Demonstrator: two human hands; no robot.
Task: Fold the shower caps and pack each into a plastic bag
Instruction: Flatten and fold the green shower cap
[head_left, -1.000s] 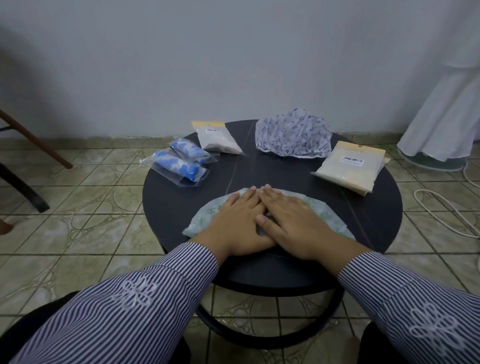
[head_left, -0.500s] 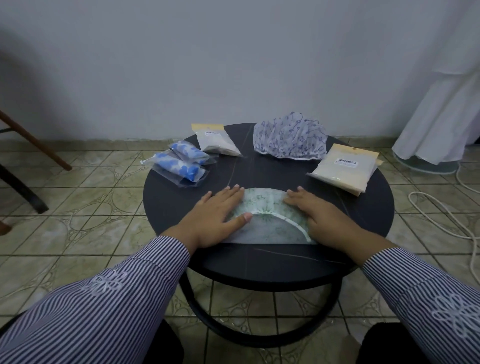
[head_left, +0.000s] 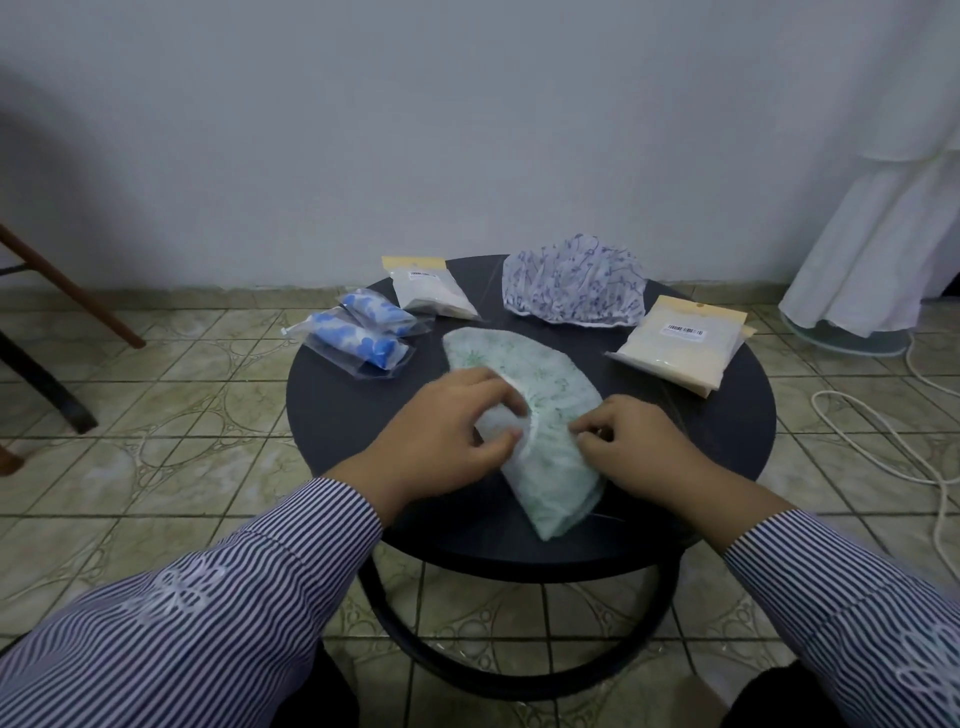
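Two clear plastic bags (head_left: 358, 332), left of centre on the round black table (head_left: 727, 441), are each filled with a rolled blue-patterned cap. At frame centre, a pale green floral shower cap (head_left: 540, 415), folded into a half-moon, is pinched along its edge by the left hand (head_left: 447, 431) and the right hand (head_left: 634, 441).

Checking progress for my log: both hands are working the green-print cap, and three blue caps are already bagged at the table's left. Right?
Not quite: the head view shows two bagged blue caps, not three. Both the left hand and right hand do pinch the green-print cap.
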